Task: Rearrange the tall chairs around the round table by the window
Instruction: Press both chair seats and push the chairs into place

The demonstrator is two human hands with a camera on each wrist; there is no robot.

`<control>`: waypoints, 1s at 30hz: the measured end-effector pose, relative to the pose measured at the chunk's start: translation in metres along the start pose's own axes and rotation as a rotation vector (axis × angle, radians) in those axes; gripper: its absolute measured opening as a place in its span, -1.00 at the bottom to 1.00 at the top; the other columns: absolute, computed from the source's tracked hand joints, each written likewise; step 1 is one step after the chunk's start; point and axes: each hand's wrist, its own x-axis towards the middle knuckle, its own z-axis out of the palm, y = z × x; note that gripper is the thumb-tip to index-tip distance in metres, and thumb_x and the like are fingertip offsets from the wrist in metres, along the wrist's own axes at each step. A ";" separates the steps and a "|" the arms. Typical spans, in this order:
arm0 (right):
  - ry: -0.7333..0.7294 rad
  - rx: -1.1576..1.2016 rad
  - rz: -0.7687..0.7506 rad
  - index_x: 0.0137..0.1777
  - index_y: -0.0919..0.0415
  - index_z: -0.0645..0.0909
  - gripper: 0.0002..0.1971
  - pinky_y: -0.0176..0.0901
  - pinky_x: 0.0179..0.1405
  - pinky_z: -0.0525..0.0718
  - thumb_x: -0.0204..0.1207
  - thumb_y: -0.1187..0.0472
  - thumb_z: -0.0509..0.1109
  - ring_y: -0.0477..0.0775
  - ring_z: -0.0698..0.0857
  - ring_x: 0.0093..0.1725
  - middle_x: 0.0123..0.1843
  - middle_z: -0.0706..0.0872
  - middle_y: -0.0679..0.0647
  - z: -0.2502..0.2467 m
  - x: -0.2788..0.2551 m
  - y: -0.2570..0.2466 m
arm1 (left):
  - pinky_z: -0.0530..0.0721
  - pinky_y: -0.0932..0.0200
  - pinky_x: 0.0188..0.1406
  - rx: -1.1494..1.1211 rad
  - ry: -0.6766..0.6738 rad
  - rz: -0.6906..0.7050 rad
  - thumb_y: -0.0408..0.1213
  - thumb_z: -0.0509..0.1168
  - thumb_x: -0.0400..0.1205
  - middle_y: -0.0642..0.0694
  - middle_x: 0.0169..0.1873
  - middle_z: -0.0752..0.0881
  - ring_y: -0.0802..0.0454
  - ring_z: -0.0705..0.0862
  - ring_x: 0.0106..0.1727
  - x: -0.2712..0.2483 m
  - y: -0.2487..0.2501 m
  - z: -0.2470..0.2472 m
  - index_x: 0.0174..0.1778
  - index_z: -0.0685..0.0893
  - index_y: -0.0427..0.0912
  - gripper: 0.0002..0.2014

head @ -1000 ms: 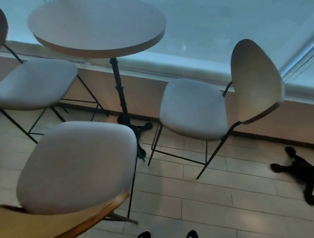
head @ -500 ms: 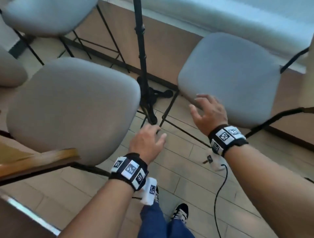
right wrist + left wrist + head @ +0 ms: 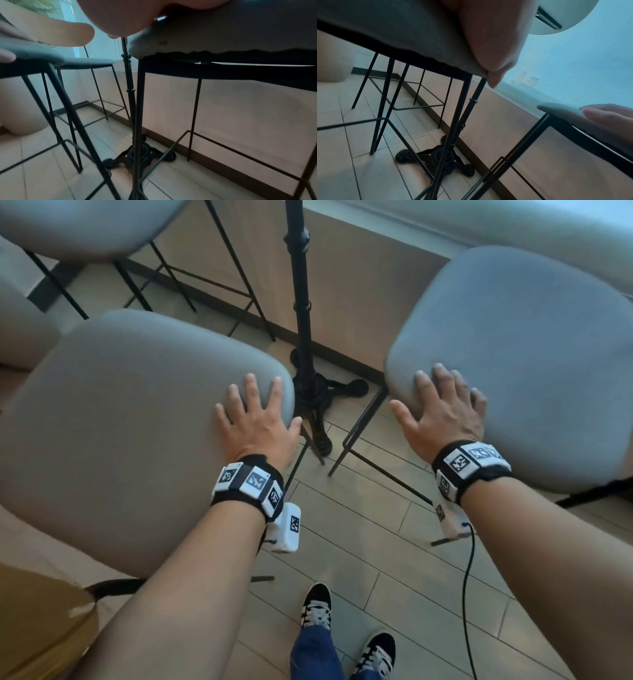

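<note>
Resting flat with fingers spread, my left hand (image 3: 255, 419) lies on the near right corner of the left chair's grey seat cushion (image 3: 130, 422), the thumb hanging just past the cushion's edge; nothing is pinched or wrapped. My right hand (image 3: 443, 414) lies the same way on the near left corner of the right chair's grey seat cushion (image 3: 534, 364), fingers straight on the fabric, thumb stretched out over the edge.

Between my two hands stands the round table's black post (image 3: 301, 302), ending in a cast-iron footed base (image 3: 318, 395) on the tiled floor (image 3: 376, 559). The left wrist view catches the underside of the round tabletop (image 3: 565, 16) above. Thin black chair legs (image 3: 356, 429) drop from both seats just beside that base.

Beyond my left hand, a third tall chair (image 3: 85, 224) stands nearer the window wall. Below my wrists I see my dark sneakers (image 3: 317, 604) and a black cable (image 3: 467, 594) hanging from the right wristband.
</note>
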 end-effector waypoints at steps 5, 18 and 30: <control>0.001 -0.031 0.049 0.66 -0.14 0.16 -0.21 0.32 0.56 0.09 0.49 -0.50 -0.01 0.18 0.12 0.70 0.76 0.05 0.08 -0.003 0.012 0.006 | 0.05 -0.39 0.58 0.006 0.006 0.003 0.18 0.20 0.60 -0.19 0.71 0.11 -0.31 0.09 0.67 -0.001 0.001 0.000 0.69 0.10 0.16 -0.27; -0.057 -0.006 0.047 0.73 -0.17 0.06 -0.17 0.35 0.69 -0.11 0.50 -0.52 -0.10 0.26 -0.05 0.76 0.81 -0.03 0.12 -0.003 0.021 0.010 | 0.06 -0.35 0.59 0.005 -0.008 0.045 0.13 0.20 0.60 -0.16 0.70 0.16 -0.27 0.12 0.67 -0.026 0.000 -0.003 0.68 0.16 0.16 -0.30; -0.001 0.040 0.040 0.70 -0.17 0.15 -0.20 0.31 0.70 -0.07 0.51 -0.52 -0.06 0.27 0.00 0.75 0.79 0.06 0.13 0.002 0.019 0.013 | 0.13 -0.36 0.58 -0.061 0.074 0.052 0.11 0.02 0.72 -0.16 0.65 0.31 -0.27 0.24 0.62 -0.036 -0.003 0.002 0.62 0.34 0.12 -0.48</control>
